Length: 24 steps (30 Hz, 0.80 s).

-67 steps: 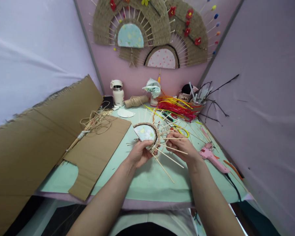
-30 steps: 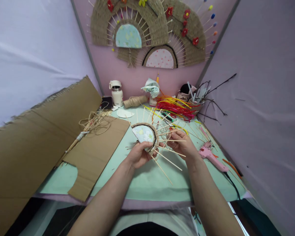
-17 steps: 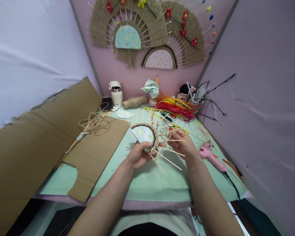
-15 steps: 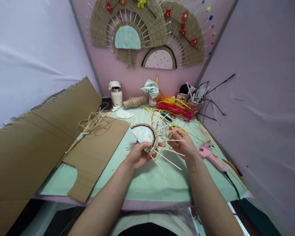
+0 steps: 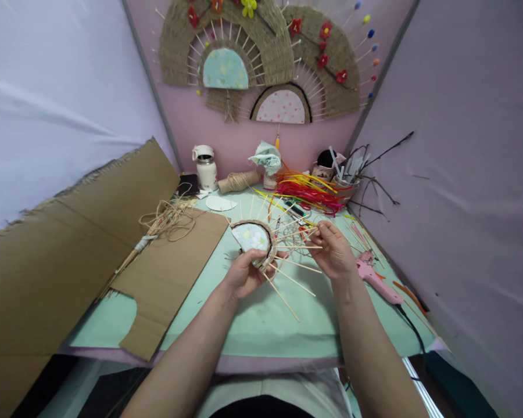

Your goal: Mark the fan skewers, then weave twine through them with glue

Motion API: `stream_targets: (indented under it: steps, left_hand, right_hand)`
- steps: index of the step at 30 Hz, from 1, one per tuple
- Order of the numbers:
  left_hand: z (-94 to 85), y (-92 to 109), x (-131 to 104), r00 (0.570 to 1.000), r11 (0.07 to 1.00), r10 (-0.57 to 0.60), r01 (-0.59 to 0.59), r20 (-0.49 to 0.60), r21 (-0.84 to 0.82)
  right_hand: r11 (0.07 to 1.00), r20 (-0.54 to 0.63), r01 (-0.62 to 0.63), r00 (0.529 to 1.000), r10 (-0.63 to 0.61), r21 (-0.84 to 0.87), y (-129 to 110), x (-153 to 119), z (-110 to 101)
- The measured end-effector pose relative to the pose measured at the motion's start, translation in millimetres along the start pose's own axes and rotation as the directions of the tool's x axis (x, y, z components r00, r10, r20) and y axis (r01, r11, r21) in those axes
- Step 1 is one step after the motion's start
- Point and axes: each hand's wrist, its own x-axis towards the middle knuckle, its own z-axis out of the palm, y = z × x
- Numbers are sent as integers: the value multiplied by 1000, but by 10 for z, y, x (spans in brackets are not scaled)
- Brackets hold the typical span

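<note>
My left hand point(image 5: 246, 276) grips a half-round fan piece point(image 5: 250, 238) by its lower edge, thumb on the front. Pale floral fabric covers its flat middle, bordered by a black line and a band of woven twine. Thin wooden sticks point(image 5: 292, 280) fan out from the curved rim. To the right, at the stick tips, my right hand point(image 5: 331, 249) is closed, thumb and fingertips pinched on what looks like a strand of twine. Loose loops of twine point(image 5: 293, 231) show behind the sticks, between the hands.
Cardboard point(image 5: 174, 278) and a bundle of sticks with twine point(image 5: 157, 229) lie at left. A pink glue gun point(image 5: 379, 283) rests at right. Behind are a twine roll point(image 5: 239, 182), an open flask point(image 5: 206, 171), red and yellow pipe cleaners point(image 5: 309, 191) and a pot of twigs point(image 5: 347, 187).
My right hand has moved a little to the right, away from the fan piece, its fingers still pinched. The fan piece has shifted slightly left in my left hand.
</note>
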Motion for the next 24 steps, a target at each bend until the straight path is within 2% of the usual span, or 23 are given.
stream_targets:
  steps: [4, 9, 14, 18, 24]
  left_hand:
    - [-7, -1, 2, 1000, 999, -9, 10, -3, 35]
    - [-2, -2, -12, 999, 995, -30, 27, 31, 95]
    - [8, -18, -21, 996, 995, -26, 17, 91, 99]
    - [-5, -38, -27, 991, 993, -47, 32, 126, 118]
    - [11, -40, -36, 994, 987, -14, -4, 109, 163]
  right_hand:
    - [997, -22, 58, 998, -57, 56, -24, -1, 15]
    - [997, -68, 69, 995, -67, 29, -3, 23, -6]
    - [976, -90, 20, 995, -40, -215, 94, 69, -53]
    - [945, -98, -3, 995, -31, -326, 190, 88, -68]
    - [839, -117, 44, 985, -127, -543, 231, 103, -81]
